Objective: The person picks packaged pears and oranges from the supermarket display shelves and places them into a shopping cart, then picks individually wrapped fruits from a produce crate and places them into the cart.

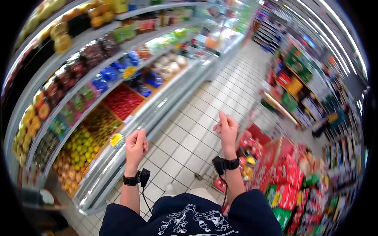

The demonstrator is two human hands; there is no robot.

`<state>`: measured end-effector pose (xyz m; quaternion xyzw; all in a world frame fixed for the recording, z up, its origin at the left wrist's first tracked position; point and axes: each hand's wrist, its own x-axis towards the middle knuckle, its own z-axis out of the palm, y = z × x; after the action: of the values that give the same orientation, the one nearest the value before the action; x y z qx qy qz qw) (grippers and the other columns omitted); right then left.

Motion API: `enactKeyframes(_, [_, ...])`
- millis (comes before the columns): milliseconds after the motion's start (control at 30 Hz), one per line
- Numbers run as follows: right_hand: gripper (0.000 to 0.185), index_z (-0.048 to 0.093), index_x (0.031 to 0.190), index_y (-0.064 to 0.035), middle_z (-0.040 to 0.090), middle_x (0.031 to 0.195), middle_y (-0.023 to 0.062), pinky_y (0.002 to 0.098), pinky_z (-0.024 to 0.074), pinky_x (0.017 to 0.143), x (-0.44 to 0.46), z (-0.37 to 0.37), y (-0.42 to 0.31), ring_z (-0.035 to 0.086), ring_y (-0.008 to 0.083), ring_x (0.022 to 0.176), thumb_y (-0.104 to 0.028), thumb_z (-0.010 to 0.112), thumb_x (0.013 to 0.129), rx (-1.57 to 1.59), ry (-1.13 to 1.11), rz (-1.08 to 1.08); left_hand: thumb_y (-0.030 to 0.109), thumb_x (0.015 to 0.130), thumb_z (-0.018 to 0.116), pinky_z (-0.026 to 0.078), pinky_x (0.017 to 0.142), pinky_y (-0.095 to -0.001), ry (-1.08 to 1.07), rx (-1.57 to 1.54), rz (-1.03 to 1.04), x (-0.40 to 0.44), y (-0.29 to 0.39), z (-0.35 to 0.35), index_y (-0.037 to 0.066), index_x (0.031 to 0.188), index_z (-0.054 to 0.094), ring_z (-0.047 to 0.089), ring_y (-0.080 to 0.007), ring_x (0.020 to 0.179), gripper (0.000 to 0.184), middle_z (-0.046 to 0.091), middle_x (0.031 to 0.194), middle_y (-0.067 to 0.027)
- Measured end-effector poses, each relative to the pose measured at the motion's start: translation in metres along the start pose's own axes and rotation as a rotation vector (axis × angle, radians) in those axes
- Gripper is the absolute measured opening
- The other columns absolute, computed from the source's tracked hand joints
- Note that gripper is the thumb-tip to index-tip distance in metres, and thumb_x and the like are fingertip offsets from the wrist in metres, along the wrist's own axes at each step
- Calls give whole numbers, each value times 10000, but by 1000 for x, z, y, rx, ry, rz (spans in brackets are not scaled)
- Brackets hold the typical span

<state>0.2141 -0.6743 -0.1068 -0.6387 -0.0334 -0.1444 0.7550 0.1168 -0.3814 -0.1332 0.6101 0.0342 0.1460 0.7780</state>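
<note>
My left hand (pixel 136 148) is held up in front of me, its fingers curled into a loose fist with nothing showing in it. It is nearest the front edge of the chilled produce case (pixel 157 108), beside a yellow flower sign (pixel 116 140). My right hand (pixel 227 129) is also curled closed over the tiled floor (pixel 189 135), and nothing shows in it. Each wrist wears a black strap with a small device and a cable. Neither hand appears to touch any goods.
On the left, the case holds green-yellow fruit (pixel 80 146), red produce (pixel 123 100) and blue packs (pixel 108 74). At right stands a display of red packaged goods (pixel 285 179). A person (pixel 330 124) is farther back on the right. Shelving lines the aisle.
</note>
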Motion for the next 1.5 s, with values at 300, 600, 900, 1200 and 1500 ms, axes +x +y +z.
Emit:
enactKeyframes(300, [466, 402, 540, -81, 368, 484, -29, 254, 347, 405, 45, 99, 34, 329, 52, 429, -176, 582, 959, 147, -239, -25, 234, 980, 544, 329, 429, -203, 326, 125, 17, 2, 15, -73, 77, 645, 498, 437, -49, 466, 373, 489, 563, 20])
enactKeyframes(600, [454, 385, 559, -96, 355, 494, -28, 248, 345, 427, 170, 104, 96, 321, 53, 448, -178, 568, 966, 242, -160, 48, 191, 977, 553, 366, 443, -217, 295, 230, 58, 132, -5, -54, 17, 640, 522, 478, -63, 494, 381, 540, 624, -27])
enactKeyframes(900, [416, 419, 591, -90, 419, 513, -25, 222, 339, 460, 296, 167, 109, 394, 48, 476, -184, 603, 951, 227, -367, 47, 177, 961, 584, 436, 511, -204, 334, 313, 217, 258, 30, -30, 14, 858, 573, 554, -59, 590, 193, 616, 742, -29])
enactKeyframes(1200, [258, 631, 791, 10, 618, 688, 3, 201, 419, 591, 365, 354, 8, 536, 40, 637, -216, 657, 912, -23, -913, -207, 166, 942, 597, 484, 598, -225, 567, 492, 616, 353, 160, -81, -10, 933, 588, 588, -87, 665, 176, 627, 826, -45])
enactKeyframes(1500, [393, 662, 1049, 48, 704, 924, 106, 263, 504, 736, 406, 542, -9, 643, 139, 799, -298, 686, 865, -61, -1003, -363, 349, 820, 732, 478, 848, -312, 758, 655, 693, 487, 217, -172, -36, 1094, 562, 582, -192, 1020, 503, 612, 1077, -140])
